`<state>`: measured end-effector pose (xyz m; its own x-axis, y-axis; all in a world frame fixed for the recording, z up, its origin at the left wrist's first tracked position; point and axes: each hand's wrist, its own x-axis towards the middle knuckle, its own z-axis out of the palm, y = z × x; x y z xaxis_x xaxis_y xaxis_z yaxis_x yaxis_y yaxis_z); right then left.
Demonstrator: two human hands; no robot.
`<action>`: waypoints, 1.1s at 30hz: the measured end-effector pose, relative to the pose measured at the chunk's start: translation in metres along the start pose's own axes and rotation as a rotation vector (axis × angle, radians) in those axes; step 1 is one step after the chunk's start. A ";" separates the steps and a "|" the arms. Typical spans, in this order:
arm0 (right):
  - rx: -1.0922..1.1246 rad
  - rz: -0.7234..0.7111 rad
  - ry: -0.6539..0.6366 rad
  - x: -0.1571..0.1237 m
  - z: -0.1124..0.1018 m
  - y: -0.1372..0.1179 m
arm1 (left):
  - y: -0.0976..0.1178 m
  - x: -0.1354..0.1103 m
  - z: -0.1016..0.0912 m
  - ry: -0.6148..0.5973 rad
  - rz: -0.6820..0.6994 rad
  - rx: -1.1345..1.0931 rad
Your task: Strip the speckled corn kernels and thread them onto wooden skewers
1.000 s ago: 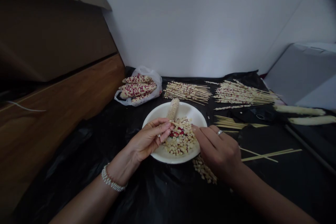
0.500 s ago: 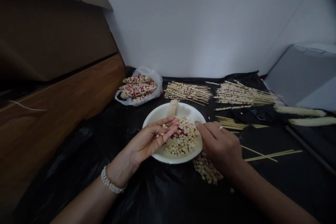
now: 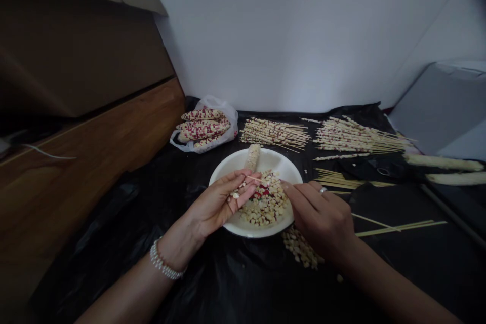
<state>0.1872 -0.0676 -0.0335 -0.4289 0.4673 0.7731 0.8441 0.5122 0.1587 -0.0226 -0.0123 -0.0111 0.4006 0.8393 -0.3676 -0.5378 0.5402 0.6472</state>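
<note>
My left hand is palm up over the white bowl, its fingers curled around a few pale corn kernels. Between my hands a thin wooden skewer shows, its left end at my left thumb and fingertips. My right hand, with a ring on one finger, is closed in a pinch at the bowl's right side, in line with the skewer; the grip itself is mostly hidden. Loose corn kernels, some reddish, lie in the bowl. A stripped-looking corn cob leans at its back.
Speckled corn cobs lie in a plastic bag at back left. Kernel-threaded skewers lie in a middle bundle and a right bundle. Bare skewers lie at right. A kernel pile sits beside the bowl on black sheeting.
The whole view has shifted slightly to the right. My left fingers have closed in a little at the skewer's end, and more of the skewer shows. My right hand stays pinched.
</note>
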 end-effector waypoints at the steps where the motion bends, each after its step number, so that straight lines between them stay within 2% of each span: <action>1: 0.004 -0.001 0.008 0.000 0.000 0.000 | 0.000 0.000 -0.001 -0.008 0.010 0.000; 7: 0.005 0.009 -0.001 0.001 0.000 0.000 | -0.001 0.002 -0.002 -0.007 0.044 0.015; 13: -0.013 0.015 -0.015 0.000 0.000 0.000 | -0.002 0.001 0.002 0.049 0.074 0.040; 28: -0.072 0.018 -0.051 0.000 0.000 -0.001 | -0.003 -0.001 0.005 0.063 0.071 0.053; 33: -0.118 -0.010 -0.028 -0.001 -0.001 -0.001 | -0.003 -0.001 0.006 0.120 0.069 0.049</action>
<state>0.1870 -0.0693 -0.0341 -0.4445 0.4834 0.7542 0.8711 0.4293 0.2383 -0.0172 -0.0153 -0.0088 0.2704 0.8774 -0.3962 -0.5231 0.4794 0.7047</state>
